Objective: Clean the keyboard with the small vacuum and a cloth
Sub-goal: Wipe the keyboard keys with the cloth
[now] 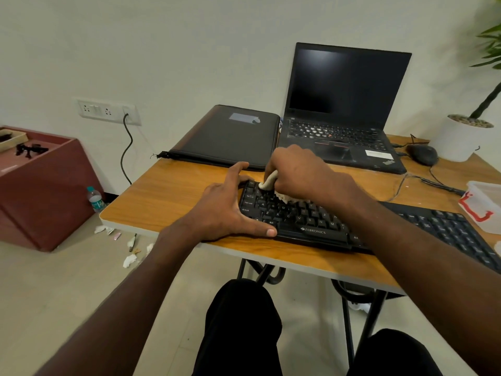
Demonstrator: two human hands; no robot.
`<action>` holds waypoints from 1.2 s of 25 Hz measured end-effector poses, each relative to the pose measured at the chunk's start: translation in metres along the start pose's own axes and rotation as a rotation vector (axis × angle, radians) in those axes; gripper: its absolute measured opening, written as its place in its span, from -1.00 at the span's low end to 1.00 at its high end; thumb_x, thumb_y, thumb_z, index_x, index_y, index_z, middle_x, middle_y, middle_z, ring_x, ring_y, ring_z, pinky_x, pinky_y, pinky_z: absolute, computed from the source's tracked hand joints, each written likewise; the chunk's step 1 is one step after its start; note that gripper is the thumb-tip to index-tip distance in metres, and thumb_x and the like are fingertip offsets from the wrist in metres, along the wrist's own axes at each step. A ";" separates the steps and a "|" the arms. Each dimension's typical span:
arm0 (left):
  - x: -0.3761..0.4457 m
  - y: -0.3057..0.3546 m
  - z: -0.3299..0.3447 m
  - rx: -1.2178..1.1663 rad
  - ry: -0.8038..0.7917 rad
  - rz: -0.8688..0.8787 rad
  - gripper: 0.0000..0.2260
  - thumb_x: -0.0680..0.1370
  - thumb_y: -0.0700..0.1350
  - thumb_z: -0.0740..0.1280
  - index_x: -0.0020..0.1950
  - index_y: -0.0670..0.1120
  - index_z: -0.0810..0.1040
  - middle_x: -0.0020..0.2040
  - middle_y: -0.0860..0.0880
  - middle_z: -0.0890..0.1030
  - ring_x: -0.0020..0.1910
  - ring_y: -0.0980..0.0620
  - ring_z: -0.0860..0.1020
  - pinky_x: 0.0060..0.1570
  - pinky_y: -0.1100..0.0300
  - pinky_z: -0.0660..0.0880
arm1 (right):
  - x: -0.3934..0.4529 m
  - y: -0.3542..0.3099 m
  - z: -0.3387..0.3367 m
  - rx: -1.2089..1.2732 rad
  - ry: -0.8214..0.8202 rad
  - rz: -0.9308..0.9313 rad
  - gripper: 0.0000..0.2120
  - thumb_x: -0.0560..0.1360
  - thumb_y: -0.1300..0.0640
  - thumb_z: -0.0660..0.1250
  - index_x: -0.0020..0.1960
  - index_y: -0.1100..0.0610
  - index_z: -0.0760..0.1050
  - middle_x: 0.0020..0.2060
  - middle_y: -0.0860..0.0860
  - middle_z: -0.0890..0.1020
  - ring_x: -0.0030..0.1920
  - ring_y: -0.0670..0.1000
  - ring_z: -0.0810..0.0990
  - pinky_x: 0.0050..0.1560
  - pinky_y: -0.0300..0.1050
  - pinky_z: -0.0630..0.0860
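Observation:
A black keyboard (311, 221) lies along the front edge of the wooden table (173, 196). My left hand (227, 207) grips its left end, thumb on the front rim and fingers over the far corner. My right hand (301, 172) is closed around a bunched off-white cloth (271, 183) and presses it onto the upper-left keys. Part of the cloth shows under my palm. My right forearm covers the keyboard's middle. No small vacuum is in view.
An open black laptop (344, 104) and a dark sleeve (230, 134) sit at the back. A mouse (421, 154), white plant pot (461, 139) and plastic box (485, 207) are to the right. Paper scraps (130, 260) and a bottle (95, 199) lie on the floor left.

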State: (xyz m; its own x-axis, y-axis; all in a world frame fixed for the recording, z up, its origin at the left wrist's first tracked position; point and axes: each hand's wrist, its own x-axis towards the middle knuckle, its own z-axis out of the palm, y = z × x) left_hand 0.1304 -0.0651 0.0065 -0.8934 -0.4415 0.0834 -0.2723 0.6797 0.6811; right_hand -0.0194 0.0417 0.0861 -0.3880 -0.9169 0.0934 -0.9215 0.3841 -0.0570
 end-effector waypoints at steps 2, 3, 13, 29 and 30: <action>0.001 0.000 -0.001 -0.005 0.001 -0.001 0.32 0.06 0.56 0.58 0.64 0.26 -0.04 0.59 0.09 0.38 0.59 -0.10 0.32 0.56 -0.23 0.30 | 0.008 -0.006 -0.005 -0.008 0.020 -0.001 -0.80 0.52 0.12 0.44 0.13 0.05 0.69 -0.11 0.05 0.62 -0.13 0.06 0.60 -0.22 -0.06 0.49; 0.000 0.000 0.000 -0.012 0.000 0.005 0.30 0.07 0.55 0.60 0.63 0.27 -0.04 0.58 0.09 0.40 0.58 -0.10 0.33 0.56 -0.23 0.31 | 0.012 -0.012 -0.003 0.002 0.026 -0.028 -0.79 0.51 0.12 0.42 0.13 0.04 0.69 -0.13 0.05 0.61 -0.14 0.06 0.59 -0.24 -0.08 0.47; 0.002 -0.003 0.001 -0.033 0.004 0.004 0.38 0.05 0.56 0.59 0.65 0.29 -0.16 0.55 0.06 0.44 0.54 -0.13 0.38 0.54 -0.24 0.33 | 0.013 -0.023 -0.010 -0.018 0.031 -0.042 -0.66 0.47 -0.05 0.48 0.19 0.05 0.61 -0.11 0.00 0.54 -0.09 0.06 0.56 -0.21 -0.09 0.40; 0.003 -0.003 0.001 -0.013 0.016 -0.011 0.38 0.04 0.57 0.59 0.64 0.31 -0.15 0.58 0.11 0.43 0.57 -0.13 0.35 0.56 -0.26 0.29 | 0.019 -0.013 -0.002 -0.132 0.162 -0.164 -0.86 0.53 0.10 0.42 0.07 -0.04 0.67 -0.13 -0.04 0.57 -0.09 0.04 0.57 -0.32 -0.15 0.32; 0.002 -0.003 0.001 -0.011 0.015 -0.005 0.38 0.05 0.56 0.60 0.64 0.31 -0.17 0.58 0.08 0.43 0.57 -0.13 0.35 0.57 -0.26 0.27 | 0.018 -0.015 0.003 -0.120 0.225 -0.193 -0.87 0.53 0.10 0.43 0.07 -0.01 0.67 -0.11 -0.05 0.54 -0.06 0.02 0.56 -0.34 -0.18 0.29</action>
State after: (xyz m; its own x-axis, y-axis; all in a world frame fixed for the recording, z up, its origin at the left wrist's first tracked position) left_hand 0.1287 -0.0675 0.0041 -0.8864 -0.4539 0.0906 -0.2731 0.6709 0.6895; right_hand -0.0126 0.0189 0.0860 -0.1875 -0.9323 0.3094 -0.9685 0.2279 0.0999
